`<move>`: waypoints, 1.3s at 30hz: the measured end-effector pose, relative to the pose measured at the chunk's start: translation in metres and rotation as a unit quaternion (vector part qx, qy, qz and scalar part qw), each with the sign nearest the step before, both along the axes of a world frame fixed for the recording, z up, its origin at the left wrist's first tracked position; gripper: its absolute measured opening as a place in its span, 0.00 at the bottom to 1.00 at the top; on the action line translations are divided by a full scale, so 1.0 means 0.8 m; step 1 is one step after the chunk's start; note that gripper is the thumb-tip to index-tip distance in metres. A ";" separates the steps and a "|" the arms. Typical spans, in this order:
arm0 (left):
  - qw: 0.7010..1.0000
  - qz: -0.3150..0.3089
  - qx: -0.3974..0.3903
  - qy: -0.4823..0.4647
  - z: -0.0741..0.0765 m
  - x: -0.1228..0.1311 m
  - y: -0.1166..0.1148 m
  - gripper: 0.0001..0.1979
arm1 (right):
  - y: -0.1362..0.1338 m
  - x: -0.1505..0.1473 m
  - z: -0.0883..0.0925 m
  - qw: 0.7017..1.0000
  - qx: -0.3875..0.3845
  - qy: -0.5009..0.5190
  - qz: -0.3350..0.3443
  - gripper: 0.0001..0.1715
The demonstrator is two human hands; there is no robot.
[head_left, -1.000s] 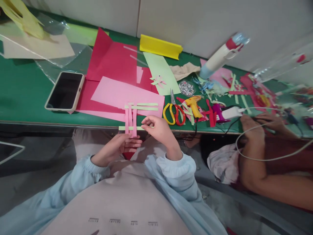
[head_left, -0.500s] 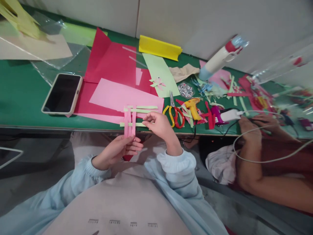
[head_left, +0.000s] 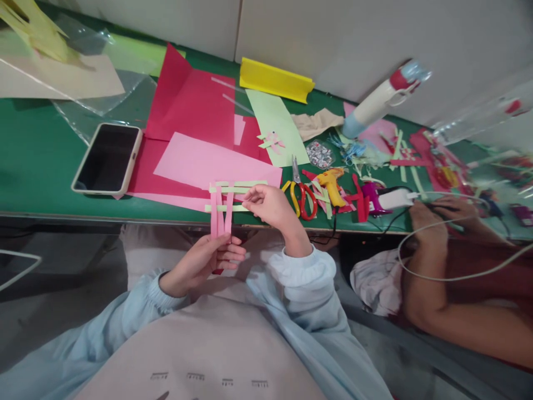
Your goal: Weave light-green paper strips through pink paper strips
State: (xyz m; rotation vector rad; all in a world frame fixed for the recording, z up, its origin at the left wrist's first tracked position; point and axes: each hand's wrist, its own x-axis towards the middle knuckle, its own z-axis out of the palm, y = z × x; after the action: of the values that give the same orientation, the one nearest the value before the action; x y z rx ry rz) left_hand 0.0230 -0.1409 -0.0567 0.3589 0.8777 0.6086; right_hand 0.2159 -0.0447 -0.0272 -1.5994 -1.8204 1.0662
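Note:
Pink paper strips (head_left: pixel 214 211) cross light green paper strips in a loose woven lattice at the table's front edge. My left hand (head_left: pixel 204 260) is below it, pinching the pink strips' lower ends between thumb and fingers, the other fingers extended. My right hand (head_left: pixel 272 206) has its fingertips closed on the right end of the lower green strip (head_left: pixel 235 209). Two upper green strips (head_left: pixel 239 189) lie close together across the top of the pink ones. Behind the lattice is a pink paper sheet (head_left: pixel 200 158). Scissors (head_left: pixel 303 197) with red and yellow handles lie just right of my right hand.
A phone (head_left: pixel 109 158) lies at left beside red paper (head_left: pixel 200 105). Rightward are a yellow glue gun (head_left: pixel 332 186), a container of small beads (head_left: pixel 320 154), a leaning bottle (head_left: pixel 377 103), paper scraps and cables. A co-worker's hands (head_left: pixel 433 222) are at far right.
The lower green strip has shifted slightly up along the pink strips, nearer the upper green ones. Both hands keep their hold, and the view has shifted a little.

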 end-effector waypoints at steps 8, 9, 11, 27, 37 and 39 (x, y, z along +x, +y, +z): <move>0.999 0.027 -0.010 0.045 0.009 0.008 0.011 0.14 | 0.001 0.002 -0.001 1.000 -0.007 -0.009 -0.001 0.03; 0.998 0.029 -0.003 0.050 0.010 0.009 0.012 0.14 | 0.002 0.002 0.000 1.000 -0.006 -0.006 -0.004 0.02; 0.998 0.032 0.008 0.051 0.011 0.010 0.010 0.13 | 0.004 0.002 0.000 1.000 -0.004 -0.003 -0.009 0.03; 0.999 0.051 0.001 0.016 0.005 0.008 -0.018 0.18 | 0.014 -0.001 -0.001 0.998 -0.036 0.041 -0.024 0.03; 1.000 0.008 0.012 -0.012 -0.014 -0.011 -0.014 0.20 | -0.002 -0.002 0.029 0.970 0.111 -0.206 0.065 0.05; 0.999 0.023 0.025 -0.024 -0.017 -0.014 -0.009 0.21 | -0.007 -0.003 0.032 0.955 0.158 -0.244 0.063 0.06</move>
State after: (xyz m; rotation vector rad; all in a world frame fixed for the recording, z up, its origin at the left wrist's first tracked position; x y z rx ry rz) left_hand 0.0119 -0.1481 -0.0702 0.3681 0.8279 0.6794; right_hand 0.2137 -0.0502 -0.0018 -1.6577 -2.2989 0.4040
